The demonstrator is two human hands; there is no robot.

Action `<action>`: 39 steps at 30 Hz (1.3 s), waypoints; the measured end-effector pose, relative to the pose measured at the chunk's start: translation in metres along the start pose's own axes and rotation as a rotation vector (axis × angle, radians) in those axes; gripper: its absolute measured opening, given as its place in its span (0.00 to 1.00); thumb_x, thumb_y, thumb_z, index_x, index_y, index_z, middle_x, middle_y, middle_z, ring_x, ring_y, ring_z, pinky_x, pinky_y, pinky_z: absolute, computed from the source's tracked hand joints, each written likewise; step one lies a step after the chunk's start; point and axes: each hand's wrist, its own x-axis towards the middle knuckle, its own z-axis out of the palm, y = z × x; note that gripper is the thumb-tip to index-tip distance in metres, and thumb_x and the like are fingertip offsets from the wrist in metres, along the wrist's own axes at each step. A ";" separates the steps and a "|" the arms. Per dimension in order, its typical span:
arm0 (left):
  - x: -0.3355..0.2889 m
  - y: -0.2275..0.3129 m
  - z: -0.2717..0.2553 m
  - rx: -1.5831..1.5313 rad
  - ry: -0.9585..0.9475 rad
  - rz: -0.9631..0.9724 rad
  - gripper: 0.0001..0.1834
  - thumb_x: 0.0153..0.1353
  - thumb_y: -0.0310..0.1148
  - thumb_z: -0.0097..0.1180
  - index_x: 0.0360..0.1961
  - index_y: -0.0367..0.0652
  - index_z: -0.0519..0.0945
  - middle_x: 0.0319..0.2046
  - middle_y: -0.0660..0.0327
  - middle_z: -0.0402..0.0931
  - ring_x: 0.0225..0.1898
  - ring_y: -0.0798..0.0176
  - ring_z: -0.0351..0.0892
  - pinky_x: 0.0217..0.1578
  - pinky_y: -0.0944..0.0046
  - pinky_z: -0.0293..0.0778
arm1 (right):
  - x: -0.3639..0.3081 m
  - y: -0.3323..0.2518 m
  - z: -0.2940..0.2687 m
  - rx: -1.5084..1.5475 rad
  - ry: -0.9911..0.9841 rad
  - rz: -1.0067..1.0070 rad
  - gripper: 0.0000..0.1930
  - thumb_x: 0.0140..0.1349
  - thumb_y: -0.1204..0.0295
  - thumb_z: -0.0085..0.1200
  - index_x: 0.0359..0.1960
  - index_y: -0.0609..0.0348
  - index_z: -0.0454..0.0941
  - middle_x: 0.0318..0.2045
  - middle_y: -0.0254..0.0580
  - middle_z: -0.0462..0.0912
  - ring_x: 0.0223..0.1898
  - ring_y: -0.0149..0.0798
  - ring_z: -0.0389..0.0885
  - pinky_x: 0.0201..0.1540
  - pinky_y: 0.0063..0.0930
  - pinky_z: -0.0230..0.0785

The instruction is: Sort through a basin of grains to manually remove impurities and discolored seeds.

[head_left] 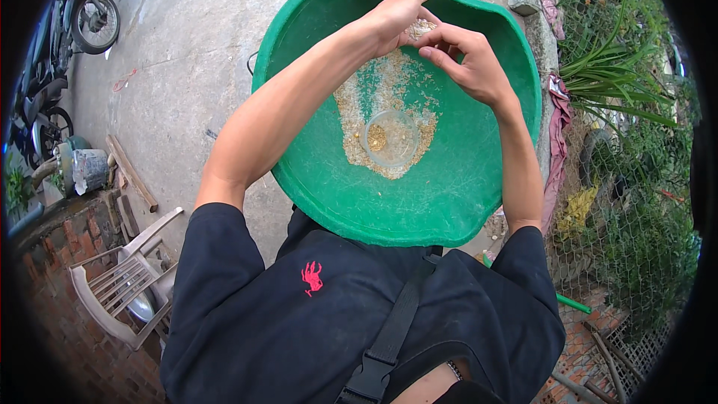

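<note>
Your left hand [393, 21] was cupped with its thumb held well apart from the fingers, and a small heap of rice-like grains [420, 28] lay in the palm. Your right hand [476, 67] was bent in over that heap, thumb near the index finger; couldn't tell if those fingers were together on a grain. Step looked like picking through the palmful. For a clean job, the left palm needed to stay level and cupped so nothing slid off the edge, with right fingers taking light, small pinches. A thin spread under the thumb would have made odd bits easier to spot. Both hands were best kept over the green plastic tub [467, 179], so spills dropped inside.

Containers: the tub sat below both hands, its far rim just beyond the left thumb. Pale loose grain [351, 114] covered its floor from beneath the fingers toward your body. Nearer you than the fingers, a clear round plastic bowl [404, 155] stood in that grain, holding a small pile of golden-brown grains [379, 137].
</note>
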 end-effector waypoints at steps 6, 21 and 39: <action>-0.015 0.010 0.015 -0.061 -0.006 -0.020 0.32 0.76 0.50 0.36 0.46 0.25 0.76 0.41 0.51 0.78 0.40 0.64 0.79 0.52 0.58 0.80 | 0.001 0.012 0.005 -0.190 0.272 -0.042 0.11 0.63 0.72 0.60 0.46 0.58 0.83 0.29 0.38 0.78 0.24 0.32 0.74 0.30 0.28 0.69; -0.025 0.009 0.020 0.126 -0.086 -0.016 0.31 0.75 0.51 0.39 0.46 0.27 0.77 0.40 0.54 0.78 0.42 0.65 0.80 0.55 0.57 0.79 | 0.003 0.023 0.018 -0.274 0.330 -0.013 0.08 0.62 0.72 0.59 0.39 0.63 0.82 0.31 0.43 0.82 0.29 0.40 0.81 0.33 0.33 0.73; -0.020 0.013 0.015 0.046 -0.095 -0.009 0.33 0.75 0.49 0.34 0.53 0.20 0.68 0.53 0.41 0.72 0.41 0.51 0.83 0.52 0.53 0.81 | 0.000 0.023 -0.014 1.029 0.056 0.236 0.09 0.74 0.66 0.46 0.42 0.59 0.73 0.40 0.30 0.73 0.35 0.21 0.67 0.34 0.15 0.62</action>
